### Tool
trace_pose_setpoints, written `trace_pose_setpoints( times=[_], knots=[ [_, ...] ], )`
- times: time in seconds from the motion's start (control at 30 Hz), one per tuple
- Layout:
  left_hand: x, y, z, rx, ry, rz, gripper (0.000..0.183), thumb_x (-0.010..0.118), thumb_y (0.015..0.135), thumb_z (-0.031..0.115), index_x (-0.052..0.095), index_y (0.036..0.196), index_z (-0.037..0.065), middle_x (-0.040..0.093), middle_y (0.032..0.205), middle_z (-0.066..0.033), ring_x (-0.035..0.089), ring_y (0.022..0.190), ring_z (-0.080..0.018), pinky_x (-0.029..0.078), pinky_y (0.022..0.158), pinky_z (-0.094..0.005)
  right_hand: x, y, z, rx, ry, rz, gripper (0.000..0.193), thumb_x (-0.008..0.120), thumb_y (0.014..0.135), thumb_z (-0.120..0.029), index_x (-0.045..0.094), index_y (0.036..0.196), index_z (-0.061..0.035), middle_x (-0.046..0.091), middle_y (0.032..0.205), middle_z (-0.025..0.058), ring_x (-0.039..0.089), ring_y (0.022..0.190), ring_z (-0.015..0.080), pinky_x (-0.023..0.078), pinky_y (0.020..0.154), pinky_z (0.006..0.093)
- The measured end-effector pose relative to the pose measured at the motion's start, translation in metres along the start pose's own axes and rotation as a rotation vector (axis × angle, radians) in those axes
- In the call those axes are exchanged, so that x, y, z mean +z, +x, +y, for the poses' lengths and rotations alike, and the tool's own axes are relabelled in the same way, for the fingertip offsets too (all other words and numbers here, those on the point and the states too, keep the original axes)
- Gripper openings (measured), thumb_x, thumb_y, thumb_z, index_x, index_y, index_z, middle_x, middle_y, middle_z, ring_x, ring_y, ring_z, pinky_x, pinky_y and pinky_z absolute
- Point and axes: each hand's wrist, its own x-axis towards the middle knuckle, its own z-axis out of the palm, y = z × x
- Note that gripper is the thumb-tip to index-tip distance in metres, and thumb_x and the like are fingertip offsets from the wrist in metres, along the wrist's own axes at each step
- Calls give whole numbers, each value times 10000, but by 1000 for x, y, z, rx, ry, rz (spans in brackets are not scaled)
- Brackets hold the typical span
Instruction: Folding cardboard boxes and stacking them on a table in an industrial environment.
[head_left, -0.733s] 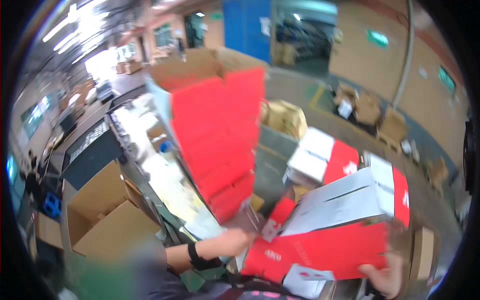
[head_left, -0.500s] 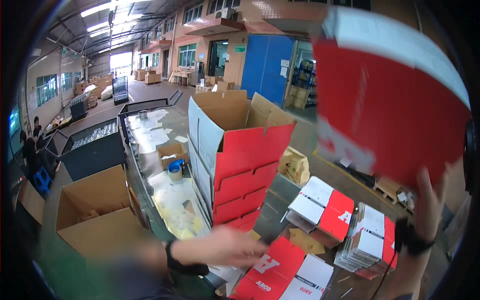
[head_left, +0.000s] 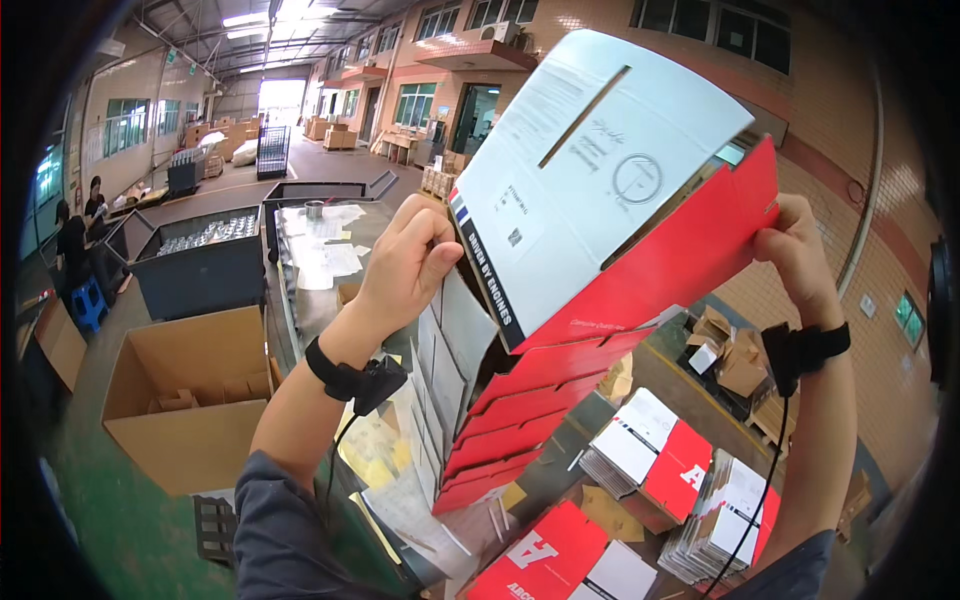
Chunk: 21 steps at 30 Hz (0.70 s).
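Note:
A red and white cardboard carton [head_left: 600,190] is held tilted at the top of a tall stack of nested red and white cartons [head_left: 510,430]. Its white printed panel, with a long slot, faces up, and its red side faces me. My left hand [head_left: 412,255] is closed on the carton's left edge, fingers curled and partly hidden. At the opposite end, my right hand [head_left: 798,255] pinches the edge of the red side. The held carton's lower edge overlaps the stack's top; how far it sits inside cannot be seen.
Bundles of flat red and white cartons [head_left: 650,450] lie right of the stack, with another flat carton [head_left: 545,555] nearer. An open brown box [head_left: 190,400] stands left, beside a dark crate [head_left: 205,270]. Papers cover the metal table. Two people [head_left: 75,250] sit far left.
The carton, raised at the upper right in my right hand, has come left and down onto the stack. My left hand has risen from the flat carton to grip its left edge.

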Motion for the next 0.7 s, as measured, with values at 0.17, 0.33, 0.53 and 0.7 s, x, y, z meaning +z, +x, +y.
trace_pose_setpoints(
  times=[0.17,0.33,0.53,0.7],
  knots=[
    [18,-11,-1,-174,-246,155,389,522,1008,386,492,1014,-2,499,986,-127,493,736,-219,438,670,-298,44,29,1,78,-228,-355,305,530,701,-27,659,969,42,708,894,74,664,806,139,532,711,268],
    [25,-103,60,-187,-186,380,347,519,967,338,564,708,111,427,674,-4,412,604,-190,362,608,-324,41,-32,31,-355,-348,243,456,590,795,-157,540,1230,-31,608,1200,75,569,1025,117,475,747,242],
    [108,-287,196,-890,-944,-1133,411,610,923,273,521,1188,-29,572,1184,-230,595,1023,-389,471,897,-458,35,-426,152,1053,-73,-511,326,655,884,-194,603,1157,-24,687,935,101,649,784,153,535,680,317],
    [224,-442,198,-1052,-727,-1253,836,558,942,446,187,1466,-90,346,1438,-320,330,1372,-445,265,1154,-448,176,-709,128,1744,-594,-364,696,496,939,-557,564,1264,54,617,1234,284,624,1119,403,501,943,409]
  ],
)
